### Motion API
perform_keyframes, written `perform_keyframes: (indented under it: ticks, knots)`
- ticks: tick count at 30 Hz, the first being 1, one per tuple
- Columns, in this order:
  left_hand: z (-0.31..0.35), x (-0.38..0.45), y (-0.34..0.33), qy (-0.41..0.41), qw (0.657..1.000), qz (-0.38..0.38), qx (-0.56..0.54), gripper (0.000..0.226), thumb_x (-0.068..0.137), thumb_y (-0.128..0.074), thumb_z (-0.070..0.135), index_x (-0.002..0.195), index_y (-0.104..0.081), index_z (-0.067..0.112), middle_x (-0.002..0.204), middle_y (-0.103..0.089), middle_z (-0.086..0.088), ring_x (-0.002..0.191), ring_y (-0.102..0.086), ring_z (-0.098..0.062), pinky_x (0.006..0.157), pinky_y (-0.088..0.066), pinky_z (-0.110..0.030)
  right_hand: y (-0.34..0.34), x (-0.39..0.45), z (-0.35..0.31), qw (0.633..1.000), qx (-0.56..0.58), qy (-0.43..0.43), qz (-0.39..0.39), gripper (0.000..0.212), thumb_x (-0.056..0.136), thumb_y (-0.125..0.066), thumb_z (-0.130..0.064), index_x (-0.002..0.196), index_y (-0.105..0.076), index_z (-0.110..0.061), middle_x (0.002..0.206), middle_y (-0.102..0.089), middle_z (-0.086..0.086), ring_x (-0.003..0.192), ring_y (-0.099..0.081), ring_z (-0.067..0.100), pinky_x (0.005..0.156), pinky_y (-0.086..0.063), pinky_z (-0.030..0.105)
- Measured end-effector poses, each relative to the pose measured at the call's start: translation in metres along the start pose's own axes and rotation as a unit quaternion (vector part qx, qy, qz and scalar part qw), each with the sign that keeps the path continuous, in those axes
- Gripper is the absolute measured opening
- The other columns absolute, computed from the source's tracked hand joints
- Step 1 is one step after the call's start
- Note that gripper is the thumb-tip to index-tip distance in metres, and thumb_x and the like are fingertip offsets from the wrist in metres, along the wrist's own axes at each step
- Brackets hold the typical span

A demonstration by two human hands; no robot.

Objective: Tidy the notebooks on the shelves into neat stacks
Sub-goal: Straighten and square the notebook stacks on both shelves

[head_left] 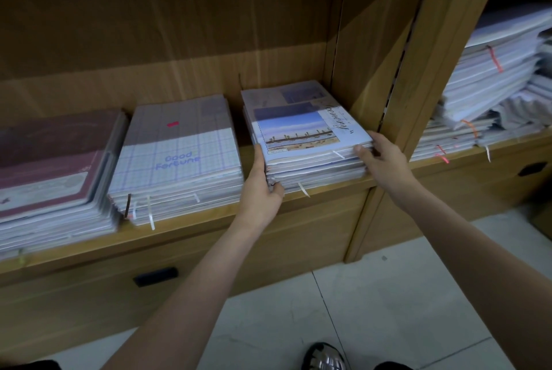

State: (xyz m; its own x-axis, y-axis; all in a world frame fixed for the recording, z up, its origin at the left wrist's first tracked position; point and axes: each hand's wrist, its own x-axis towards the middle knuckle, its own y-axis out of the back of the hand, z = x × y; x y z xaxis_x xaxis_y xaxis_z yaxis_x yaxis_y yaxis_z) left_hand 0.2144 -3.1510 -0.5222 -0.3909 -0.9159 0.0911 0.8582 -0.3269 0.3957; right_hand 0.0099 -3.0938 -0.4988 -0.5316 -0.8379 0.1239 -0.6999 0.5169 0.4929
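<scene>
A stack of notebooks with a seaside photo cover lies at the right end of the wooden shelf. My left hand holds its front left corner, fingers along the left side and thumb at the front edge. My right hand grips the front right corner, thumb on the front edge of the upper notebooks. To the left lie a checked "Good Fortune" stack and a dark red stack.
A vertical wooden divider stands just right of the held stack. Beyond it, untidy white stacks with orange ribbons fill the neighbouring shelf. Drawers with dark handles sit below. Tiled floor and a shoe are underneath.
</scene>
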Motion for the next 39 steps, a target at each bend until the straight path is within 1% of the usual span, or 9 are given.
perform_keyframes:
  ticks: [3, 5, 9, 12, 16, 28, 32, 35, 39]
  knots:
    - [0.000, 0.000, 0.000, 0.000, 1.000, -0.001, 0.012, 0.083, 0.090, -0.050, -0.005, 0.150, -0.001, 0.024, 0.142, -0.044, 0.001, 0.101, -0.046, 0.004, 0.071, -0.037, 0.006, 0.001, -0.001, -0.002, 1.000, -0.001, -0.002, 0.005, 0.048, 0.097, -0.050, -0.026, 0.141, -0.038, -0.011, 0.134, -0.051, 0.008, 0.112, -0.048, 0.017, 0.088, -0.040, 0.027]
    - [0.002, 0.000, 0.000, 0.000, 1.000, -0.001, 0.004, 0.083, 0.090, -0.050, -0.006, 0.150, -0.001, 0.024, 0.142, -0.043, 0.002, 0.105, -0.045, 0.004, 0.080, -0.036, 0.003, 0.001, -0.002, -0.002, 1.000, 0.004, -0.003, 0.005, 0.049, 0.096, -0.050, -0.026, 0.141, -0.038, -0.010, 0.134, -0.051, 0.008, 0.113, -0.047, 0.015, 0.087, -0.038, 0.026]
    - [-0.003, -0.006, 0.004, 0.018, 1.000, -0.010, -0.018, 0.079, 0.090, -0.051, -0.005, 0.149, -0.009, 0.024, 0.141, -0.042, 0.004, 0.123, -0.040, -0.003, 0.102, -0.033, -0.019, 0.001, -0.004, 0.000, 0.999, 0.036, -0.001, -0.020, 0.051, 0.095, -0.053, -0.025, 0.141, -0.037, -0.013, 0.122, -0.052, -0.002, 0.107, -0.046, 0.009, 0.088, -0.038, 0.025]
    - [-0.015, -0.017, 0.007, 0.059, 0.997, -0.040, -0.021, 0.078, 0.088, -0.048, -0.011, 0.149, -0.013, 0.022, 0.147, -0.036, 0.001, 0.134, -0.036, -0.013, 0.108, -0.032, -0.027, 0.000, -0.003, 0.009, 0.997, 0.044, -0.024, -0.064, 0.059, 0.090, -0.061, -0.015, 0.141, -0.033, -0.015, 0.126, -0.052, -0.002, 0.116, -0.048, 0.014, 0.099, -0.042, 0.033]
    - [-0.016, -0.022, 0.010, 0.088, 0.993, -0.054, -0.051, 0.077, 0.086, -0.043, -0.018, 0.149, -0.013, 0.016, 0.150, -0.031, 0.000, 0.137, -0.031, -0.013, 0.101, -0.027, -0.015, -0.005, -0.002, 0.022, 0.995, 0.003, -0.052, -0.091, 0.072, 0.082, -0.067, -0.003, 0.142, -0.029, -0.017, 0.128, -0.054, 0.004, 0.119, -0.051, 0.023, 0.104, -0.041, 0.047]
    - [-0.007, -0.018, 0.010, 0.111, 0.990, -0.072, -0.050, 0.070, 0.086, -0.043, -0.018, 0.146, -0.025, 0.013, 0.149, -0.033, -0.001, 0.137, -0.031, -0.015, 0.107, -0.028, -0.024, -0.008, -0.001, 0.029, 0.995, 0.010, -0.035, -0.088, 0.074, 0.082, -0.063, 0.003, 0.143, -0.028, -0.019, 0.126, -0.055, 0.002, 0.118, -0.052, 0.021, 0.104, -0.042, 0.046]
    - [0.000, -0.018, 0.010, 0.117, 0.989, -0.073, -0.045, 0.067, 0.087, -0.044, -0.015, 0.146, -0.026, 0.013, 0.147, -0.036, -0.001, 0.135, -0.034, -0.012, 0.098, -0.029, -0.018, -0.008, -0.003, 0.027, 0.995, 0.020, -0.040, -0.087, 0.075, 0.082, -0.063, 0.004, 0.144, -0.028, -0.021, 0.126, -0.055, 0.002, 0.118, -0.052, 0.021, 0.104, -0.041, 0.047]
    - [0.004, -0.023, 0.005, 0.117, 0.988, -0.064, -0.079, 0.069, 0.087, -0.045, -0.015, 0.146, -0.024, 0.014, 0.142, -0.040, 0.002, 0.126, -0.035, -0.004, 0.094, -0.028, -0.016, -0.008, -0.005, 0.026, 0.995, 0.027, -0.048, -0.084, 0.077, 0.083, -0.062, 0.004, 0.146, -0.023, -0.017, 0.127, -0.054, 0.005, 0.119, -0.052, 0.022, 0.105, -0.041, 0.044]
    - [0.007, -0.025, 0.000, 0.129, 0.980, -0.032, -0.147, 0.068, 0.084, -0.044, -0.020, 0.143, -0.032, 0.012, 0.128, -0.048, 0.006, 0.112, -0.040, -0.001, 0.094, -0.031, -0.016, -0.009, -0.007, 0.026, 0.991, 0.077, -0.074, -0.080, 0.062, 0.086, -0.057, 0.008, 0.141, -0.031, -0.006, 0.132, -0.050, 0.008, 0.126, -0.046, 0.022, 0.107, -0.037, 0.035]
